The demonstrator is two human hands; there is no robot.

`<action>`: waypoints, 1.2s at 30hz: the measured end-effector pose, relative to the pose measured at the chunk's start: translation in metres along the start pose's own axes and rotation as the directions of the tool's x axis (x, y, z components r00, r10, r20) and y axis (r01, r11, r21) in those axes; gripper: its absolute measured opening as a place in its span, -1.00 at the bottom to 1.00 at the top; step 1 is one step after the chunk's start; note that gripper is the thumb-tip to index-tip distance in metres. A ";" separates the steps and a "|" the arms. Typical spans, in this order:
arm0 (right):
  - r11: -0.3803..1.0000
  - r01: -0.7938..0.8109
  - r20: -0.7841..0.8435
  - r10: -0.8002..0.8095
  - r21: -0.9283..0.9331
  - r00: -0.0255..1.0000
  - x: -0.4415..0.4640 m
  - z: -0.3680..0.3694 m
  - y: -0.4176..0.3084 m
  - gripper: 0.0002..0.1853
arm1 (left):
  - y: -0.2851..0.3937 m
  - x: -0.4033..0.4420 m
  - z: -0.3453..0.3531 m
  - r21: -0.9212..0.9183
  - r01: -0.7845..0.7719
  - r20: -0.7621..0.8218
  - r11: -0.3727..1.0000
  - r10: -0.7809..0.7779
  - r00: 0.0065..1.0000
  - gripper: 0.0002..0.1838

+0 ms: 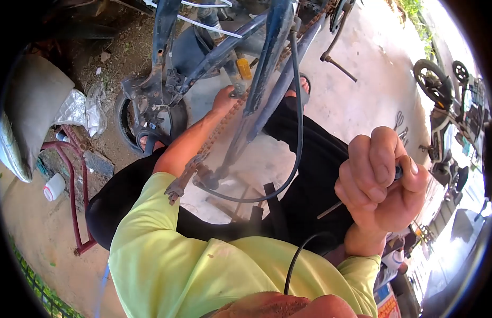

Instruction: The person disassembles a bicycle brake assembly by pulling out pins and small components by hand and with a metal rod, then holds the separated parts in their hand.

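We get strong daylight from the right, bleaching the smooth, pale concrete floor [381, 69] and blowing out the far-right edge into white glare. The upper left looks dim and shadowed to us. Milky haze softens the lower part of the scuffed, dark blue metal frame [268, 61]. Fisheye distortion curves our outer view within rounded black borders.

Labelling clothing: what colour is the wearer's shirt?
The shirt is light yellow-green; it shows best in the head view, the only one.

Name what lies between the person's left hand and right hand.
Dark frame tubes, a black cable and a black-clad leg, seen in the head view.
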State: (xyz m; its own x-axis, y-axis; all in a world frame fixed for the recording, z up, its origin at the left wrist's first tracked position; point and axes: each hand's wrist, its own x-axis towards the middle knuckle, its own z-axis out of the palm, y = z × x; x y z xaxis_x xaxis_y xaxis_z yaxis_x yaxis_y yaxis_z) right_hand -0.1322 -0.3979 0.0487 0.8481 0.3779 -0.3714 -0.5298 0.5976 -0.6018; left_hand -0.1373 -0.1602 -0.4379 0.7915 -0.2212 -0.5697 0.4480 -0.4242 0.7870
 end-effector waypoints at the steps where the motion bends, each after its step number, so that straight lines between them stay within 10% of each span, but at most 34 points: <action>1: 1.000 -0.001 -0.005 0.001 0.003 1.000 0.000 -0.002 -0.001 -0.66 | -0.015 0.008 0.013 -0.161 0.087 0.049 0.983 -0.080 0.996 -0.75; 4: 1.000 0.000 -0.045 0.001 0.020 0.999 0.001 -0.006 -0.002 -0.65 | -0.028 0.024 0.041 -0.374 0.246 0.122 0.894 -0.216 0.969 -0.74; 18: 0.999 -0.007 -0.142 0.013 0.042 0.990 0.017 0.001 0.001 -0.60 | 0.005 0.052 0.073 0.294 -0.056 -0.020 0.954 0.065 0.998 -0.77; 36: 0.962 -0.238 0.053 0.247 -0.131 0.968 0.018 0.103 0.078 -0.70 | 0.046 -0.168 -0.193 0.609 -0.028 -0.033 0.793 0.060 0.998 -0.79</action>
State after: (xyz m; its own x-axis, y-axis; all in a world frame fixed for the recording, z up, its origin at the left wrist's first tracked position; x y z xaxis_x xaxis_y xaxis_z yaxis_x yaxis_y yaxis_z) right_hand -0.1587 -0.2712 0.0677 0.6895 0.5509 -0.4702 -0.7113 0.3927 -0.5829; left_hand -0.1690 0.0272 -0.2602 0.8300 -0.2174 -0.5137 0.0800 -0.8650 0.4954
